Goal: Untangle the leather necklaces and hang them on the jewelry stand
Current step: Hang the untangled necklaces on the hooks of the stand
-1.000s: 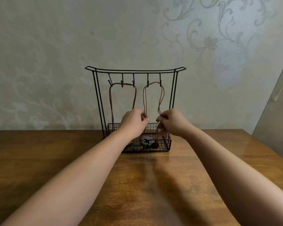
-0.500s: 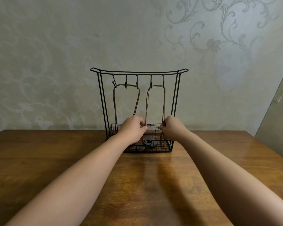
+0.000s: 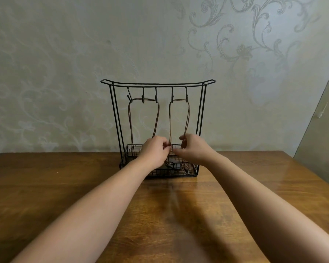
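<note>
A black wire jewelry stand sits at the back middle of the wooden table. Two brown leather necklaces hang from its hooks, the left necklace and the right necklace. Their lower ends and a dark pendant lie in the stand's mesh tray. My left hand has curled fingers that pinch the left strand of the right necklace just above the tray. My right hand is beside it with thumb and fingers spread. The right strand runs down behind this hand, and I see no grip on it.
The wooden table stretches out in front of and to both sides of the stand. A patterned wall stands right behind the stand. A door or panel edge rises at the far right.
My right hand has loosened from a closed grip on the right strand into spread fingers and shifted a little left toward my left hand. My left hand keeps its pinch.
</note>
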